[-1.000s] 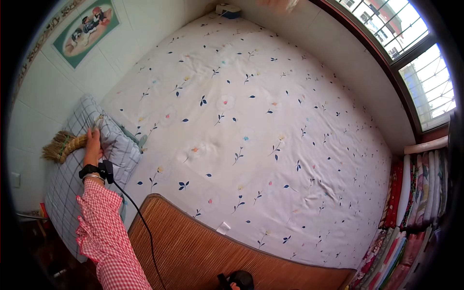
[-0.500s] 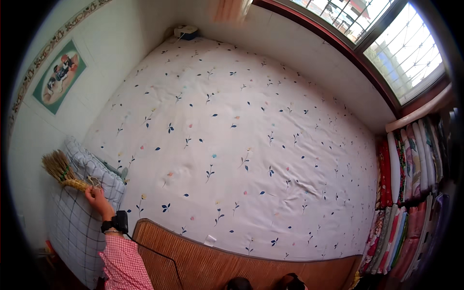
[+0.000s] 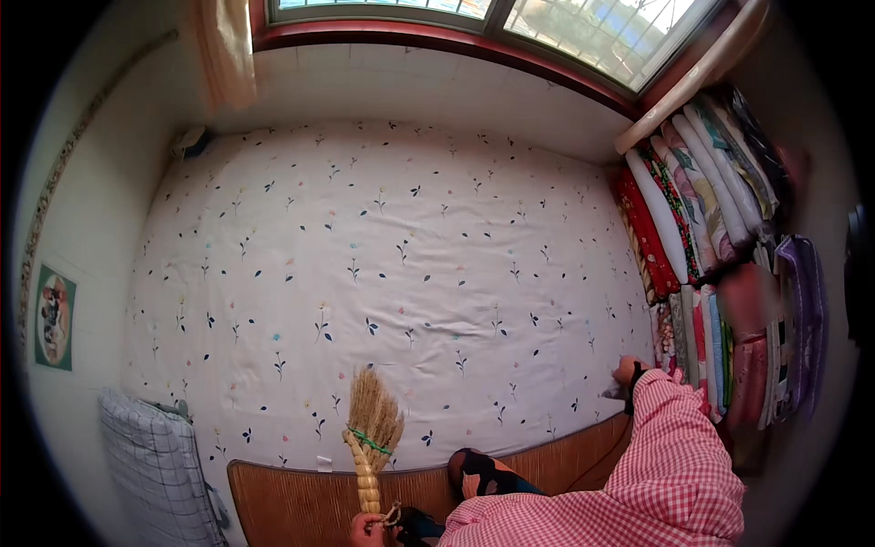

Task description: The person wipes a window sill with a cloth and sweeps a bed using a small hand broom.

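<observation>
My left hand [image 3: 367, 531], at the lower edge, is closed round the handle of a short straw hand broom [image 3: 372, 428]. The broom's bristles point away from me over the bed sheet [image 3: 437, 273], white with small blue leaves and flowers. A green tie binds it, and a cord loop hangs by my fingers. Far to the right, my right hand [image 3: 629, 369] is down on the sheet's right edge, beside the folded bedding. A small whitish thing [image 3: 614, 390] lies close to its wrist. Its fingers are small and mostly hidden, so their grip does not show.
A brown woven mat [image 3: 301, 501] runs along the near side, with my knee [image 3: 469, 474] over it. A checked pillow [image 3: 159, 465] lies at the left. Stacked folded quilts [image 3: 702, 191] stand at the right. A window [image 3: 602, 36] is above the far wall.
The broom has gone from beside the pillow to the lower middle, in my left hand. My right arm has come into view, reaching right. The view has swung right.
</observation>
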Demonstrator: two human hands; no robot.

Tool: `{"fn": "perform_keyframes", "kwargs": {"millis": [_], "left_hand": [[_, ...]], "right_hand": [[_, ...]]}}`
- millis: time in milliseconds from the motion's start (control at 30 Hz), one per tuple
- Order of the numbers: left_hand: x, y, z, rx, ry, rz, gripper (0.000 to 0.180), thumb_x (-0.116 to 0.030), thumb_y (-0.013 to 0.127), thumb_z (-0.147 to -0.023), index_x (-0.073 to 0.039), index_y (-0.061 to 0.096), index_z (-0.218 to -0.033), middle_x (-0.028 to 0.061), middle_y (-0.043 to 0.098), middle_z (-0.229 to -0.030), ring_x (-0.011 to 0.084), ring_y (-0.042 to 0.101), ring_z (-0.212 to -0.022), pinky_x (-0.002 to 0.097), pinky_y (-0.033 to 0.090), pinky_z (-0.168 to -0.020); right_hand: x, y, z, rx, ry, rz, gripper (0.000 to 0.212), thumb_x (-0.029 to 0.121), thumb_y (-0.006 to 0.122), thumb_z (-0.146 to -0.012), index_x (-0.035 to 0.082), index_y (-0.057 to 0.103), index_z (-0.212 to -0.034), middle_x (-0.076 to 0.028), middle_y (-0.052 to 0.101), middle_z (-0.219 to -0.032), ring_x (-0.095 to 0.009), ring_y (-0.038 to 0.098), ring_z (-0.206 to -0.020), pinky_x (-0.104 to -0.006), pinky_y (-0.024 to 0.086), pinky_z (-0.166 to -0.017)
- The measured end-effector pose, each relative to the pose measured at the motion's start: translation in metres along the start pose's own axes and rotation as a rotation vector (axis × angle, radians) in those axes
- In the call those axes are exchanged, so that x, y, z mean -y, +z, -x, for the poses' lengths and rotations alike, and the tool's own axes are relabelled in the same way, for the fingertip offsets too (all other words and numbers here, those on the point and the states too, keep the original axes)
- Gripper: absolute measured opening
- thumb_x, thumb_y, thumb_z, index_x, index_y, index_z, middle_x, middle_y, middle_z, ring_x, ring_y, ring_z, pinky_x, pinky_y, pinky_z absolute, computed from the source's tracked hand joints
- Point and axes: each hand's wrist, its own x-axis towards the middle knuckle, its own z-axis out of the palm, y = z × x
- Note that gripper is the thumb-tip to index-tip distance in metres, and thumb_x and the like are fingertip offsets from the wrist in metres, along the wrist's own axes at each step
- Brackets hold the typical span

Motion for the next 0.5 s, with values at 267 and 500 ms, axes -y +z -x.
{"fn": "perform_keyframes", "kwargs": {"millis": [267, 500], "left_hand": [[0.014, 0.016, 0.026, -0.077, -0.132, -0.227, 0.009, -0.004, 0.059, -0.080, -0.004, 0.061, -0.089, 0.0057, 0.063, -0.080, 0.0138, 0.056, -0.072, 0.0295, 0.047, -0.063], [-0.045, -0.040, 0.020, -0.297, -0.187, 0.114, 0.021, -0.009, 0.055, -0.091, -0.002, 0.053, -0.111, 0.0062, 0.062, -0.088, 0.0167, 0.058, -0.071, 0.0290, 0.050, -0.064]], "right_hand": [[0.282, -0.082, 0.026, -0.077, -0.896, -0.299, 0.033, 0.027, 0.054, -0.084, 0.000, 0.060, -0.101, -0.024, 0.062, -0.102, -0.039, 0.058, -0.101, -0.0449, 0.045, -0.086], [0.377, -0.060, 0.152, 0.401, -1.261, -0.211, 0.041, 0.034, 0.059, -0.080, 0.000, 0.063, -0.103, -0.019, 0.065, -0.099, -0.036, 0.063, -0.093, -0.0428, 0.049, -0.077]]}}
